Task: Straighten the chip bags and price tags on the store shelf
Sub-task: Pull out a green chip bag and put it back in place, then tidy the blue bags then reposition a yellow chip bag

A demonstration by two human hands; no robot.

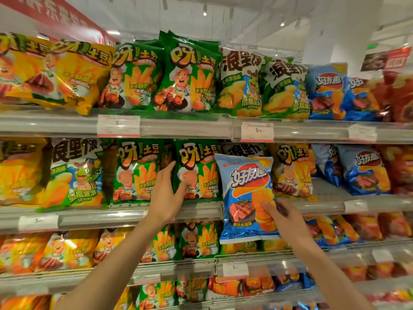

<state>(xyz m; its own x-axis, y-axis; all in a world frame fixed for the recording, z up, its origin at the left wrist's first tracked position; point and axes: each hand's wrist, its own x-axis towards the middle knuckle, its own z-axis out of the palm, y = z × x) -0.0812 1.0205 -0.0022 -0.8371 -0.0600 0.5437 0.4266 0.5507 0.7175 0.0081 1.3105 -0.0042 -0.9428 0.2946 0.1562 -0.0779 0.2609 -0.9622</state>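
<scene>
The right hand (282,217) grips a blue chip bag (245,198) by its lower right part, thumb pressed on the front and fingers tucked behind, so the bag hangs in front of the middle shelf (201,209) rather than standing on it. It covers a gap between a green chip bag (197,173) on its left and a yellow bag (292,171) on its right, and it seems out of place there: the other blue bags (362,171) stand farther right on the same shelf. The left hand (166,193) is spread wide, with the thumb touching the face of the green bag and the fingers reaching into the slot on its left, probably to square it up or steady the row. The price tags (118,129) sit in the rail along each shelf edge; neither hand is on them.
</scene>
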